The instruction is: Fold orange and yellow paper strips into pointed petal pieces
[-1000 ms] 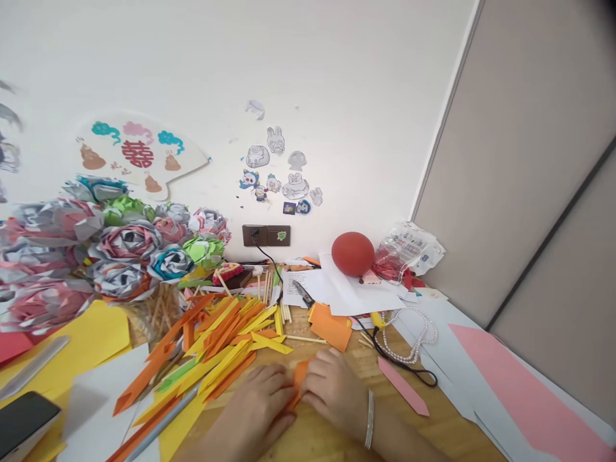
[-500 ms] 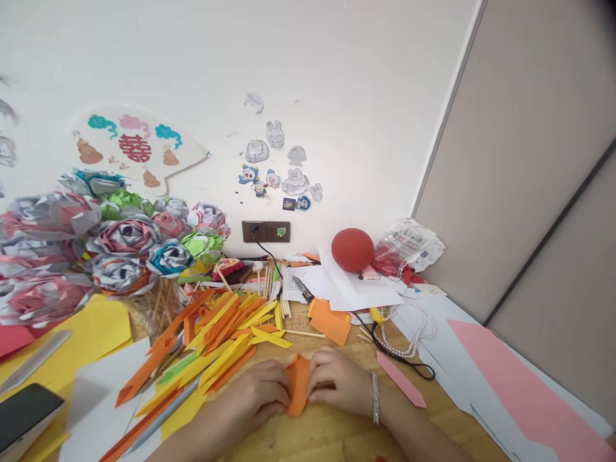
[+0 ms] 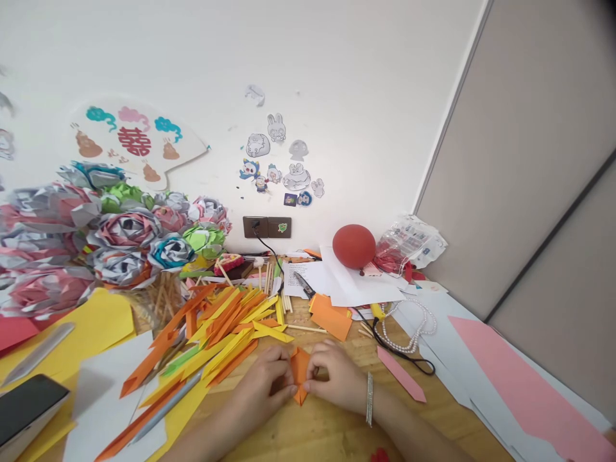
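Between my hands, just above the wooden table (image 3: 283, 430), is a small piece of folded orange paper (image 3: 300, 366) with pointed ends. My left hand (image 3: 270, 378) pinches its left edge with thumb and fingers. On the opposite edge my right hand (image 3: 332, 375), a beaded bracelet (image 3: 369, 399) at its wrist, grips the paper the same way. Both thumbs meet near the lower part, where the paper narrows to a point. Left of my hands lies a heap of folded yellow and orange paper strips (image 3: 226, 333). Beyond my fingers rest orange paper rectangles (image 3: 332, 317).
Paper flowers (image 3: 129, 231) crowd the back left. A phone (image 3: 29, 407) lies front left. At the back sit a red balloon (image 3: 354, 246) and a utility knife (image 3: 304, 285). A pearl string (image 3: 423, 321), a pink strip (image 3: 400, 373) and large paper sheets (image 3: 510, 359) lie right.
Both hands have shifted slightly, and the thumbs have come closer together over the orange paper. Its lower end now looks more pointed. The view has tilted a little.
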